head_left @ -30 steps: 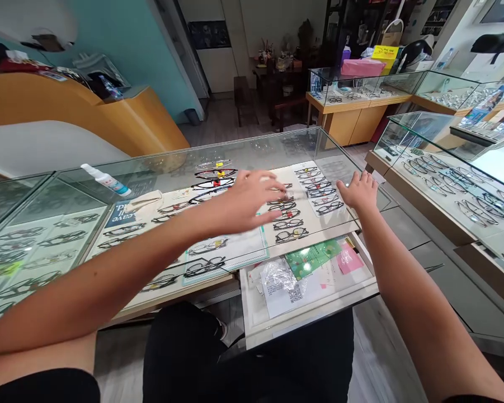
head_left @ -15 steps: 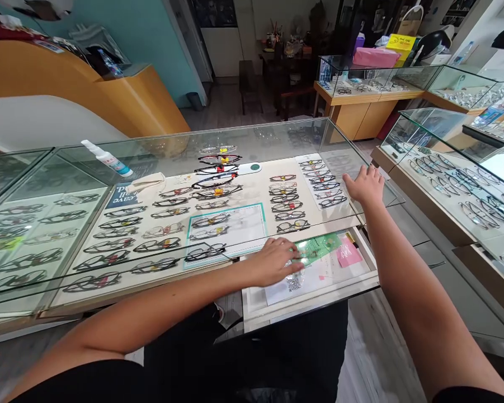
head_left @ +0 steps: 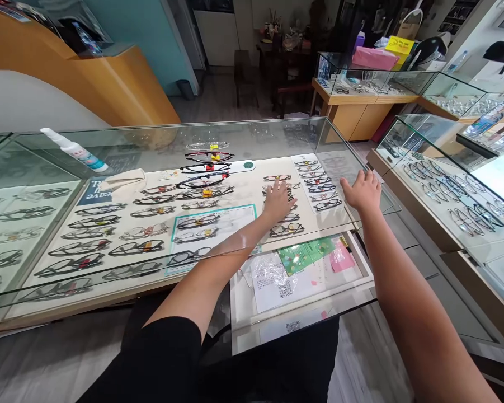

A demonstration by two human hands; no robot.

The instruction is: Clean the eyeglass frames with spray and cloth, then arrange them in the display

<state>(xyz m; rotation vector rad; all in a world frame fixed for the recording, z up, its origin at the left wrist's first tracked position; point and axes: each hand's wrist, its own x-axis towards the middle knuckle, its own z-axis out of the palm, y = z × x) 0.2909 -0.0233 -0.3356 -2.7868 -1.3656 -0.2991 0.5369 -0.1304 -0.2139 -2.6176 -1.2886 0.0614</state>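
My left hand (head_left: 279, 201) is over a column of eyeglasses in the glass display case, palm down with its fingers spread. It covers some of the frames; whether it touches glass or eyeglasses I cannot tell. Just in front of it lies a dark pair of eyeglasses (head_left: 287, 229). My right hand (head_left: 363, 190) is at the case's right glass edge, fingers apart and holding nothing. Beside it, a column of eyeglasses (head_left: 321, 189) lies on a white card. Below both hands a drawer (head_left: 302, 305) stands pulled out, with a green leaflet (head_left: 304, 256) and pink paper (head_left: 342, 259) in it.
A white spray bottle (head_left: 74, 150) and a folded cloth (head_left: 123, 180) are at the left. Several eyeglasses (head_left: 207, 168) form a column at the middle. Another glass case (head_left: 457, 184) stands to the right. A wooden counter (head_left: 121, 92) is at the far left.
My left hand has moved forward from above the drawer to the eyeglasses column. My right hand stays at the right edge. The view has shifted slightly, showing more of the drawer.
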